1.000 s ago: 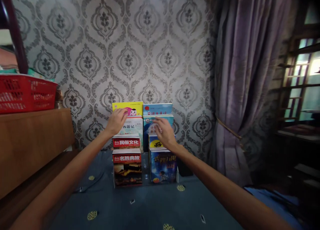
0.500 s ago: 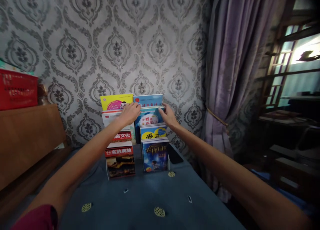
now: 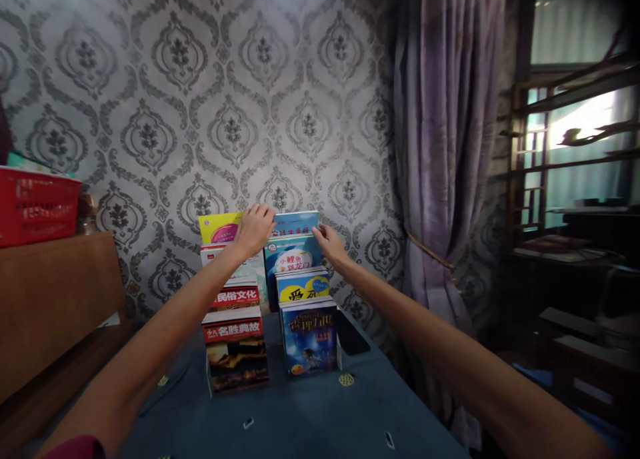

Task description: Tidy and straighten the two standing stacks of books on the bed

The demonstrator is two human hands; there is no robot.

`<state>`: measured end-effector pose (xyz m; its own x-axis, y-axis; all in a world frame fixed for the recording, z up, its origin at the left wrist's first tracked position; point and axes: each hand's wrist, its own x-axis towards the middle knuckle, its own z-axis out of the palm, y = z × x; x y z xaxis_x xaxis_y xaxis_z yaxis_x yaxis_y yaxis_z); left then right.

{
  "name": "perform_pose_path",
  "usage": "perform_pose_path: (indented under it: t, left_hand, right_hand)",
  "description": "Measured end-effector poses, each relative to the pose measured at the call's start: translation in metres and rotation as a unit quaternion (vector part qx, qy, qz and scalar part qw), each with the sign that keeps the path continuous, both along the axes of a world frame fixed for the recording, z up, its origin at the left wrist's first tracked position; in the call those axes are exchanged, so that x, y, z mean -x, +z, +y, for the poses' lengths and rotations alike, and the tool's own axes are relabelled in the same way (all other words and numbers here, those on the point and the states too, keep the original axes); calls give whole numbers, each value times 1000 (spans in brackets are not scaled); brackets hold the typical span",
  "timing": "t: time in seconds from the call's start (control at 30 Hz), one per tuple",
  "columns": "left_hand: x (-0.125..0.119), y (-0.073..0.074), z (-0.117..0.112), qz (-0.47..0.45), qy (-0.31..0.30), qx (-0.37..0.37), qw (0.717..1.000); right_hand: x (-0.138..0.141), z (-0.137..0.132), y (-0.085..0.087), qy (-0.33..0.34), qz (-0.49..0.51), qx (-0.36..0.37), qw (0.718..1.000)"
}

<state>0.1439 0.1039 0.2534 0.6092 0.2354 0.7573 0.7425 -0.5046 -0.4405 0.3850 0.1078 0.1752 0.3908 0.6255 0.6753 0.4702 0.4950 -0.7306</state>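
Note:
A pale blue book (image 3: 300, 220) stands upright at the back of the right-hand row of books. My left hand (image 3: 255, 231) is closed at its upper left corner, fingers bent over the top and covering part of the yellow book (image 3: 213, 229) beside it. At the blue book's right edge, my right hand (image 3: 331, 247) pinches with thumb and fingers. In front of it stand a teal book (image 3: 294, 259), a yellow-and-blue book (image 3: 303, 288) and a dark blue book (image 3: 310, 342). The left row holds a white-covered book (image 3: 255, 267) and red-topped books (image 3: 235, 349).
The rows stand on a blue cloth-covered table (image 3: 300, 426) against a patterned wall. A black flat object (image 3: 353, 332) lies right of the books. At left, a red basket (image 3: 40, 206) sits on a wooden cabinet (image 3: 55, 299). A purple curtain (image 3: 450, 146) hangs at right.
The view has tilted up, so the books and table sit lower in the picture. Both hands stay at the back blue book; my right thumb has moved off the teal book's top.

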Motion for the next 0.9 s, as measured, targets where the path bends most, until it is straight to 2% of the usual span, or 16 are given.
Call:
perform_pose_path:
  t: [0.07, 0.13, 0.27, 0.37, 0.47, 0.53, 0.6, 0.73, 0.9]
  left_hand:
    - [-6, 14, 3, -7, -10, -5, 1000]
    - [-14, 26, 8, 26, -12, 25, 999]
    - [-30, 41, 16, 76, 37, 128, 988]
    - [-38, 49, 18, 83, 78, 180, 977]
    - [-42, 54, 17, 97, 109, 208, 967]
    - [-44, 56, 17, 101, 121, 212, 964]
    - [-45, 57, 17, 103, 128, 215, 963]
    - [-46, 58, 15, 101, 139, 221, 960]
    - [-47, 59, 14, 106, 137, 226, 959]
  right_hand:
    - [0, 5, 10, 9, 5, 1, 1000]
    - [0, 11, 17, 23, 13, 11, 1000]
    - [-1, 17, 23, 64, 39, 48, 996]
    - [-2, 17, 22, 129, 101, 95, 982]
    - [-2, 17, 22, 195, 181, 132, 955]
    - [0, 20, 23, 212, 207, 127, 947]
    - [5, 25, 24, 209, 229, 111, 944]
    - [11, 34, 25, 162, 258, 94, 948]
    - [8, 35, 23, 180, 255, 99, 945]
